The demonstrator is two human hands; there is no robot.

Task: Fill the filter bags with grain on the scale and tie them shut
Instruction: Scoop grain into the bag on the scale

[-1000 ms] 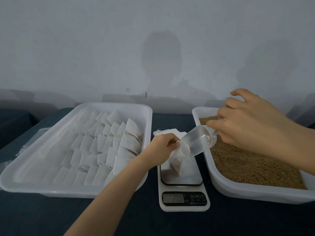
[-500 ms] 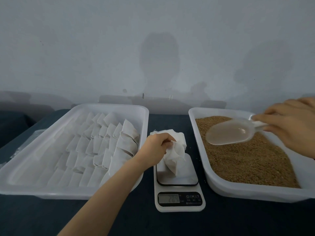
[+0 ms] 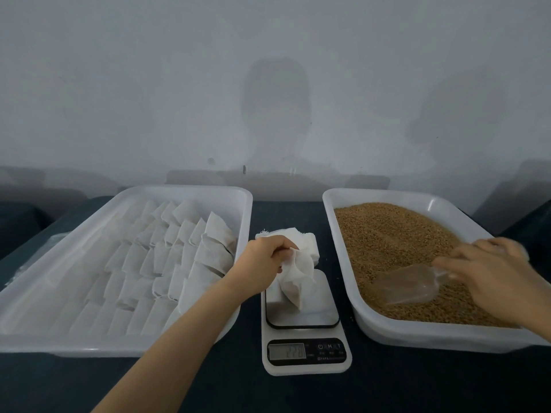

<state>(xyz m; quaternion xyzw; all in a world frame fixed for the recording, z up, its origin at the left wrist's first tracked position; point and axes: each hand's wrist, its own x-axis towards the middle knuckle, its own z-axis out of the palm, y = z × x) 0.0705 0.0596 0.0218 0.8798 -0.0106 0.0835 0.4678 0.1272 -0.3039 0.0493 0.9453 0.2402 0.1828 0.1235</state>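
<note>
Left hand (image 3: pixel 268 257) pinches the bag (image 3: pixel 298 283) on the scale (image 3: pixel 304 357), right hand (image 3: pixel 492 272) grips the scoop (image 3: pixel 408 286) (filling underway, tying left).

One wide-angle view looks forward and down from the person's head, over a dark table (image 3: pixel 387 389) to a pale wall (image 3: pixel 149 84) that fills the upper half. It sits near. The scale (image 3: pixel 304 317) lies low and central, and the left tray (image 3: pixel 179 190) and right tray (image 3: pixel 387 195) run to the side edges.
</note>
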